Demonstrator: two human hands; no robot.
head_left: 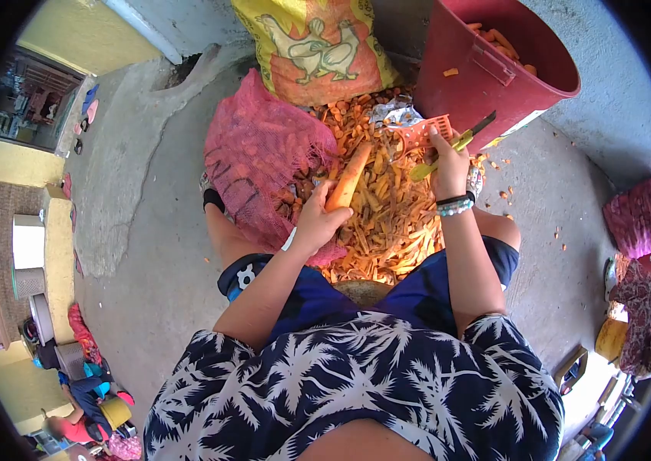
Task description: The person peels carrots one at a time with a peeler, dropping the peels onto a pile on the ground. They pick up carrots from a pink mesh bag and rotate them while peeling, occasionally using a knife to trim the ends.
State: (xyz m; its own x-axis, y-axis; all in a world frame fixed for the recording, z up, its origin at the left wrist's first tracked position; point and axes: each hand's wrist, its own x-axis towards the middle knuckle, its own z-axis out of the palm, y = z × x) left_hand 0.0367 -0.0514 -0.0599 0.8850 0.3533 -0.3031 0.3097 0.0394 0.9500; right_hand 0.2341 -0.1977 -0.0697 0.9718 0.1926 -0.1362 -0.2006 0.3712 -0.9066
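Note:
My left hand (321, 220) is closed around the thick end of a peeled orange carrot (351, 178), which points up and away over the peelings. In my right hand (450, 167) is a slim yellow-green peeler (461, 141) with a dark pointed end; the fingers partly hide it. The peeler is apart from the carrot. Below both hands, between my legs, lies a broad heap of carrot peelings and scraps (387, 207). An orange perforated plastic basket (425, 132) is just beyond my right hand, beside crumpled silver foil (396, 113).
A pink mesh sack (252, 146) of carrots lies at my left leg. Behind the heap stands a yellow-orange sack (314, 50) printed with chickens. A tall red bin (479, 73) holds carrots (498, 42). At the far lower left, a person (83, 411) sits.

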